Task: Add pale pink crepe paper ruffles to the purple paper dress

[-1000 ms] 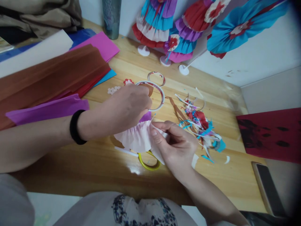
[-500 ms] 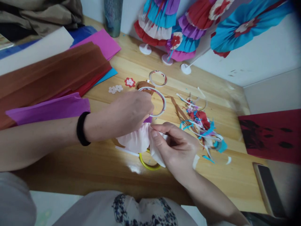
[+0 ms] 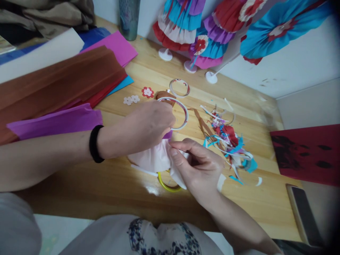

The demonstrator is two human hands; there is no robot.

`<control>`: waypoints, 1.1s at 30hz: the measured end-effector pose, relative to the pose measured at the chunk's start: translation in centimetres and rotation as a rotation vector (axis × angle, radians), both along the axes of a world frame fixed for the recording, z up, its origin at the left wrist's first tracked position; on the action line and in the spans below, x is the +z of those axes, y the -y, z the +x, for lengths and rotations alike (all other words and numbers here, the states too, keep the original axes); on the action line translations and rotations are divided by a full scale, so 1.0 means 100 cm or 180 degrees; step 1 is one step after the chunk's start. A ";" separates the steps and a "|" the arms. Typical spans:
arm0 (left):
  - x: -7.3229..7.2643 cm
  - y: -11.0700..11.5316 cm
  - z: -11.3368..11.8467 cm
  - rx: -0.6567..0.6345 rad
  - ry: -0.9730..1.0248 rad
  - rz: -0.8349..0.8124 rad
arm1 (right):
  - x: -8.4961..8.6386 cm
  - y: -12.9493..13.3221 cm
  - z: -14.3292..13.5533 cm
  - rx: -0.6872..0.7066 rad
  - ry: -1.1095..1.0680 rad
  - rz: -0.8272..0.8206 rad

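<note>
Presently, the pale pink paper (image 3: pixel 151 159) was located between both hands, above the near part of the surface (image 3: pixel 106 191). The right hand (image 3: pixel 203 166) had its thumb and index fingers clamped on the paper's upper edge. The left hand (image 3: pixel 156 120) was positioned palm down over the paper, fingers curled under; whether they gripped anything could not be told.

Status of work: soft folds ran down the portion beside the left hand, so the gathering appeared partly complete. The portion beneath the right hand looked smoother and was judged not yet gathered. Loose flower cutouts, one red (image 3: pixel 147 92) and a white pair (image 3: pixel 131 100), lay unattached. Ruffled paper tiers (image 3: pixel 182 32) on stands at the back appeared to be assembled.

Visibility limits: the left hand covered part of the white ring (image 3: pixel 187 115), and contact between the two could not be confirmed. A purple piece (image 3: pixel 168 135) showed only as a sliver. The paper overlapped the yellow loop (image 3: pixel 167 188), concealing whatever it belonged to. The top edge of the view cut off the tiers. Individual strips within the scrap pile (image 3: pixel 230 136) were difficult to separate.
</note>
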State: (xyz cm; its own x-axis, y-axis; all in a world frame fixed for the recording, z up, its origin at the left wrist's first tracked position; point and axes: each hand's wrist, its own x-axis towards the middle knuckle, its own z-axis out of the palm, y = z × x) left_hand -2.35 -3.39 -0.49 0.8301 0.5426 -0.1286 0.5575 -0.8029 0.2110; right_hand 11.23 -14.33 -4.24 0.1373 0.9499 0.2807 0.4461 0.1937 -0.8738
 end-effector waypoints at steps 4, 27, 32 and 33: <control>-0.003 -0.002 -0.001 0.0003 0.0204 0.0311 | -0.001 0.000 -0.002 0.0188 -0.0059 0.0042; -0.001 -0.013 -0.007 0.0425 0.1408 -0.0973 | -0.017 0.004 0.011 0.0001 0.0414 0.0049; -0.001 -0.014 -0.009 0.0447 0.1559 -0.1089 | -0.014 0.005 0.009 -0.0151 0.0258 0.0165; -0.001 -0.015 -0.008 0.0490 0.1509 -0.1072 | -0.014 0.004 0.009 -0.0218 0.0157 0.0164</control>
